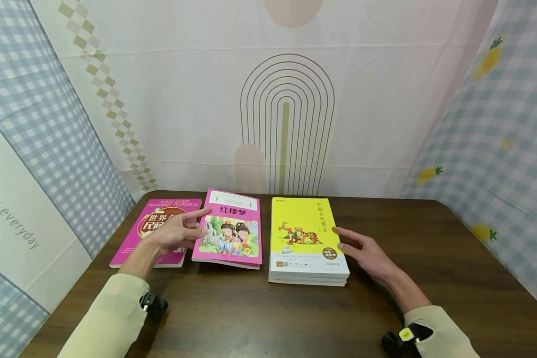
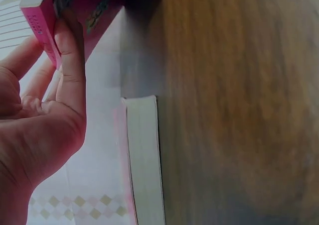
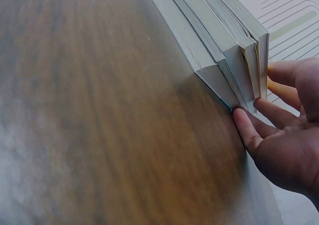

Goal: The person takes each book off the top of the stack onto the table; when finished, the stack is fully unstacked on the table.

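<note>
My left hand [image 1: 172,233] grips the left spine edge of a pink book [image 1: 231,228] with a picture of two children on its cover. In the left wrist view, its thumb lies on the pink book's [image 2: 45,28] back cover and its fingers are at the spine, with the book raised off the table. To the right is a stack of books topped by a yellow book [image 1: 301,228] with a tiger picture. My right hand [image 1: 371,256] touches the stack's right side with extended fingers; the right wrist view has them along the spines of the stacked books [image 3: 214,46].
Another pink book [image 1: 136,238] lies flat at the left, partly hidden by my left hand and forearm. All sit toward the back of a dark brown wooden table [image 1: 268,318]. A printed cloth [image 1: 367,99] hangs behind it, with checked cloth at both sides.
</note>
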The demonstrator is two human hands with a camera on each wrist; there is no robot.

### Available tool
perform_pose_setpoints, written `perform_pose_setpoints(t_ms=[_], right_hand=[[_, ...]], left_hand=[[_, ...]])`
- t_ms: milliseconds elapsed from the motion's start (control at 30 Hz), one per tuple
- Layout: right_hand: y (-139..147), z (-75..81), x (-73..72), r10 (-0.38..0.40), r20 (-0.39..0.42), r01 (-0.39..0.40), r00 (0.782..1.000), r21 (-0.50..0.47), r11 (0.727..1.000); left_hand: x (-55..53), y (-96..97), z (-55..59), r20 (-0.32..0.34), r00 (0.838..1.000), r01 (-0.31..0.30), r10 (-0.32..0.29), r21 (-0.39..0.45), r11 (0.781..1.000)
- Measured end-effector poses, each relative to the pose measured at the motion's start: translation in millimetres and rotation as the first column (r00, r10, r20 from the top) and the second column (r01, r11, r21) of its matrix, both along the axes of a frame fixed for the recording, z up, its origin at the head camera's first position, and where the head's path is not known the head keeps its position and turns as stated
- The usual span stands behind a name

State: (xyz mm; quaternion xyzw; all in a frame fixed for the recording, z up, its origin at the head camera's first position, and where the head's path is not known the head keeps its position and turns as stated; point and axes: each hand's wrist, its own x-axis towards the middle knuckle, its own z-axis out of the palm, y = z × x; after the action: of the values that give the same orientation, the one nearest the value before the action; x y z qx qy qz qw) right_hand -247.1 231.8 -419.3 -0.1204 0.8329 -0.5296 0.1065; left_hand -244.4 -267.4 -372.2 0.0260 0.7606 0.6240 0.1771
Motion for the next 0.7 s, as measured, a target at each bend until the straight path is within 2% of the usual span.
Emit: perform_pose_setpoints(t_ms=[100,433,700], right_hand=[[-0.3,0.3,0.0,0.001,0.006,-0.001,1.000,-0.004,1.000],[-0.7,0.9,0.6,0.005,0.015,-0.005,1.000,-0.012,1.000],[-0.1,0.7,0.6,0.004,0.012,-0.004,1.000,-0.010,1.000]], left_hand=[[-0.7,-1.3,-3.6,-0.013,1.000,0.020,-0.020,-0.044,0.999],[-4.6,-0.7,-12.2,-0.013,1.000,0.024,-0.026,-0.134,0.991],[-7.8,3.4,-14.7,-0.007,1.000,0.025,-0.027,-0.197,0.980]])
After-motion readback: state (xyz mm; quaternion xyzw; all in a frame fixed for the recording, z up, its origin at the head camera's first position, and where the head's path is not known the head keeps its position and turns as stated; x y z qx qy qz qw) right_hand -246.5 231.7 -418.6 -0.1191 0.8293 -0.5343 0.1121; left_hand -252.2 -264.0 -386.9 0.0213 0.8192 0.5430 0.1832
